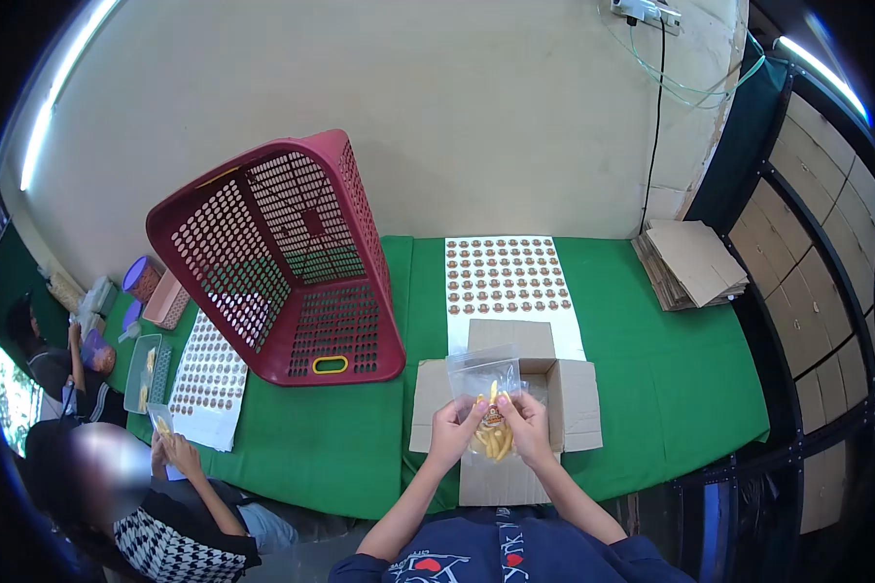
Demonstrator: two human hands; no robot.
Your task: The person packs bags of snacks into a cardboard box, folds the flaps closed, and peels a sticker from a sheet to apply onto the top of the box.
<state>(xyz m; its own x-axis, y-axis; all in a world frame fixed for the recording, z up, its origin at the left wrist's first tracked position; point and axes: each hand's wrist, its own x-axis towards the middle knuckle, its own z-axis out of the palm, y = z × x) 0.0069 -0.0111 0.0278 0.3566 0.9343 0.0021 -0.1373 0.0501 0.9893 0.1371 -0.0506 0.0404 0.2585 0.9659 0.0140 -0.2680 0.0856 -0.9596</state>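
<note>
Between my left hand and my right hand is a clear zip bag with yellow, stick-like snack pieces inside. Both hands are closed on its sides, thumbs on the front near a small round sticker. The bag is above an open cardboard box whose flaps are folded outward. What lies in the box is mostly hidden by the bag and my hands. Just behind the box, a white sheet of round stickers lies flat, partly under the back flap.
A tilted maroon plastic basket stands left on the green-covered table. Beyond it lies another sticker sheet beside a clear bin. Flattened cardboard is stacked at right. A co-worker at left holds a small bag.
</note>
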